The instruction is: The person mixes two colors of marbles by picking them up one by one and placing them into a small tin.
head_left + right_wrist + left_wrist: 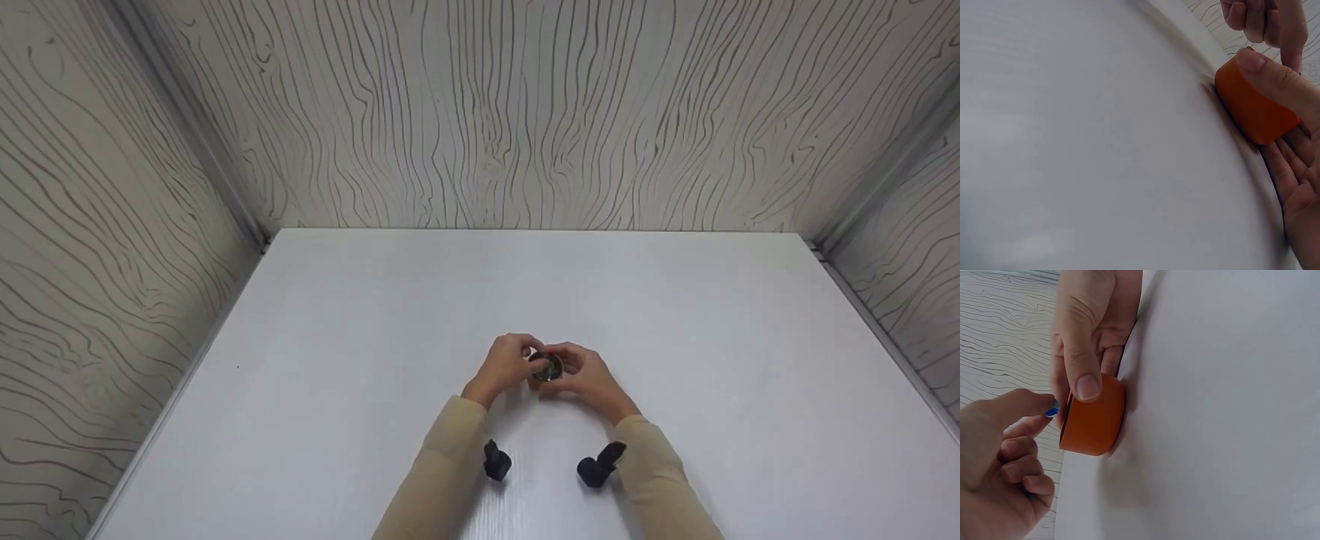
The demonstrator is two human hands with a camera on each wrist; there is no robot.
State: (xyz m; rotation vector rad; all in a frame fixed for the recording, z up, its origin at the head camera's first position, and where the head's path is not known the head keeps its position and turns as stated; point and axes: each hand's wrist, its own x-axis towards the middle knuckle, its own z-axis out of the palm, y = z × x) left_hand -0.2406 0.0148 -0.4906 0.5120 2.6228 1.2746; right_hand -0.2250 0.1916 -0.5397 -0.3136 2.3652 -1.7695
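A small orange cup (1095, 419) with a dark inside stands near the middle of the table, its mouth facing up in the head view. My right hand (589, 375) grips it by the side, thumb on the near wall and fingers behind. My left hand (508, 365) is at the cup's rim. There its thumb and forefinger pinch a small shiny blue piece (1053, 409), while the other fingers are curled in. Too little of the piece shows to tell its kind. In the right wrist view the left fingers hang above the orange cup (1255, 107).
A white table (337, 322) lies under both hands, with patterned panels (487, 112) on the back and sides. Black wrist devices (496, 461) show beside the sleeves. A tiny dark speck (238, 367) is on the table at left.
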